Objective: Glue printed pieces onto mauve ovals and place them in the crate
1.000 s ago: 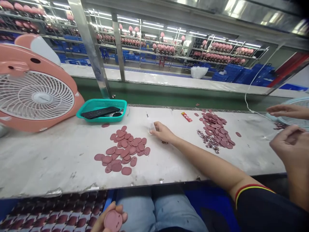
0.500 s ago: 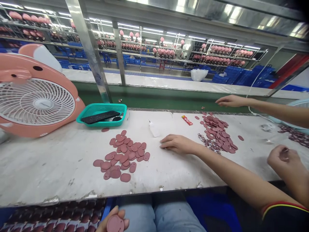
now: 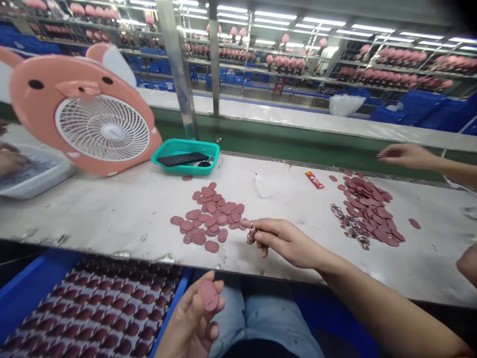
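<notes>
My left hand (image 3: 196, 318) is closed below the table's front edge and grips an oval dark-pink disc (image 3: 208, 295) with tiny holes in its lower part. Above the table, my right hand (image 3: 285, 241) pinches a small shiny brown-and-silver piece (image 3: 251, 233) between thumb and fingers; its exact kind is too small to make out. Just left of those fingers lies a loose pile of similar oval discs (image 3: 210, 219). Farther right, small shiny pieces (image 3: 350, 226) are heaped against a second pile of discs (image 3: 372, 214).
A pig-faced fan (image 3: 108, 132) and a green basket (image 3: 186, 169) stand at the back left. A white bottle (image 3: 262, 186) and red packet (image 3: 315, 180) lie mid-table. Below left is a blue crate (image 3: 44, 278) of dark-red pieces. Other people's hands (image 3: 406, 155) appear right and left.
My right hand has come nearer the front edge and now shows a small shiny piece in its fingers. My left hand has risen into fuller view with the disc. The view has shifted left.
</notes>
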A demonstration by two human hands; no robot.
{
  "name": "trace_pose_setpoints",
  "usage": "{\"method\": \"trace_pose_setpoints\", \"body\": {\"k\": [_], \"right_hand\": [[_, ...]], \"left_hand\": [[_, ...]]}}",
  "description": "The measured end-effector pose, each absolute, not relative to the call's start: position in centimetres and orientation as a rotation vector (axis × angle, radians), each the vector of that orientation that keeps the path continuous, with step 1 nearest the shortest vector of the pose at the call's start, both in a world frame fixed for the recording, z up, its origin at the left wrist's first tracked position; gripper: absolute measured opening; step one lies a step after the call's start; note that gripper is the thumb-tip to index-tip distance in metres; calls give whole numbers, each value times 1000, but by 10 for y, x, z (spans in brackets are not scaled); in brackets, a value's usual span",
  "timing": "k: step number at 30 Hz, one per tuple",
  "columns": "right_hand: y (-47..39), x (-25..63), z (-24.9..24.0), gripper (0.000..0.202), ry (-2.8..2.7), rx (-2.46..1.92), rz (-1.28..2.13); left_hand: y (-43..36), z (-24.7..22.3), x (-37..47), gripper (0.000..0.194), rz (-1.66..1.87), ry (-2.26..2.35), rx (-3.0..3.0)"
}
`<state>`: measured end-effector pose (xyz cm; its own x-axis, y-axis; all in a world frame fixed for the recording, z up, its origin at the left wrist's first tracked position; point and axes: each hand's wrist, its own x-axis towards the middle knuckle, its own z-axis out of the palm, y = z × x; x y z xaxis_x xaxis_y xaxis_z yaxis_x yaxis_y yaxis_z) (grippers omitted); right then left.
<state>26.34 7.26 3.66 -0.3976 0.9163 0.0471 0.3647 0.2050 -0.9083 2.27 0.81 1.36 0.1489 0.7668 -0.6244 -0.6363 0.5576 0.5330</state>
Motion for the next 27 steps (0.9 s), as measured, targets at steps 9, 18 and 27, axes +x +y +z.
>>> {"method": "trace_pose_setpoints", "body": {"k": [9,18,27], "right_hand": [[31,224,60,16,-1374,-1035,1652],[25,211,72,11,-1781,-980,1191],[26,209,74,9,-1949,-968,1032]], "left_hand": [[-2,37,28,46,931,1003,206],[-5,40,23,45,883,921,254],[-3,26,21,42,863,842,283]]}}
